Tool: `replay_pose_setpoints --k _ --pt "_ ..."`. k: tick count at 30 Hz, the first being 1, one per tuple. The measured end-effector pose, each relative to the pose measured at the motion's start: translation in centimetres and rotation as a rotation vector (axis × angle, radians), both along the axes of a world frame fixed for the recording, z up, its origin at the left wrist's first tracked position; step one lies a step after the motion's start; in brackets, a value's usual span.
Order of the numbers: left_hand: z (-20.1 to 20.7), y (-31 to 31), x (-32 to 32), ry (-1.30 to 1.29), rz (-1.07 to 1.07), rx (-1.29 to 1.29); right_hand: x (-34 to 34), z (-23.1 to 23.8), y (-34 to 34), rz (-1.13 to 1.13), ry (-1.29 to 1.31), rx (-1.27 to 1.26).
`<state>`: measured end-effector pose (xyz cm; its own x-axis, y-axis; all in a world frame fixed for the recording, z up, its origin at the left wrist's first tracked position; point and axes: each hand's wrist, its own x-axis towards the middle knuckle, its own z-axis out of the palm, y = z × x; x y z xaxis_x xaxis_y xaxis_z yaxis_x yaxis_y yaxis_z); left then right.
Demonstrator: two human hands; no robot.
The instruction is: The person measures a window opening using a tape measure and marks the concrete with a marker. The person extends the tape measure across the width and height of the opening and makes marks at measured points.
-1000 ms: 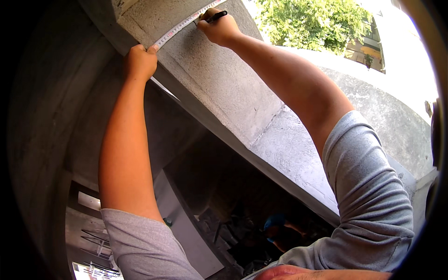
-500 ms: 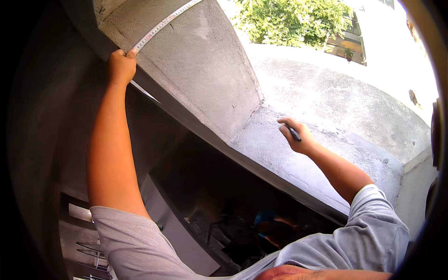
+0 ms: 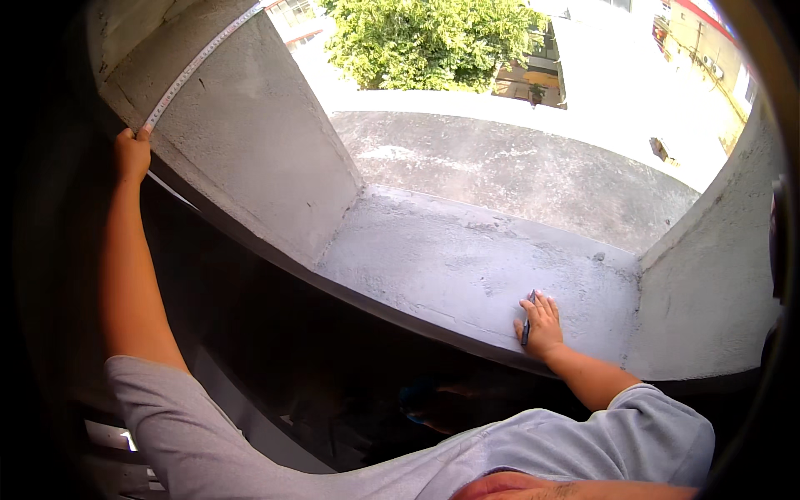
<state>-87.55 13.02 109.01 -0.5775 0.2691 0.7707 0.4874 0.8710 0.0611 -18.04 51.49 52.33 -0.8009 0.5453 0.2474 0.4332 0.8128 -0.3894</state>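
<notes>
At the upper left, my left hand point(image 3: 133, 155) is closed on a tape measure's white blade point(image 3: 193, 67), pinching it at the inner edge of the concrete side wall point(image 3: 242, 142). The blade runs up and outward across that wall to its outer edge. My right hand point(image 3: 546, 330) rests on the grey windowsill point(image 3: 417, 262), right of its middle and near its inner edge. A dark pen point(image 3: 525, 332) is held between its thumb and fingers. The tape's case is not visible.
Another concrete side wall point(image 3: 708, 275) bounds the opening on the right. Beyond the sill lies a weathered grey ledge point(image 3: 500, 162). Outside are a leafy green tree point(image 3: 429, 42) and a building point(image 3: 708, 50). Below the sill, the interior is dark.
My right hand has come down from above the sill onto its surface, farther right, with the pen. The left hand still grips the tape at the wall. The view has shifted.
</notes>
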Motion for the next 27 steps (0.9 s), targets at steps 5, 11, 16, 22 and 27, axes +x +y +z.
replay_pose_setpoints --k 5,11,16,22,27 --pt "0.2 -0.9 -0.1 0.048 0.199 -0.099 -0.2 -0.7 0.3 0.026 0.050 -0.001" --pt "-7.9 7.1 11.4 -0.142 -0.096 0.208 0.5 -0.6 0.4 0.015 0.063 -0.003" --pt "-24.0 14.8 26.0 -1.036 -0.682 0.812 1.2 -0.6 0.3 -0.004 0.036 -0.028" --pt "-42.7 17.1 46.5 -1.852 -0.809 1.241 1.3 0.6 0.7 0.083 0.168 -0.130" --pt "-49.9 19.3 59.4 -2.193 -0.792 1.294 9.1 4.5 2.4 0.012 0.392 -0.269"
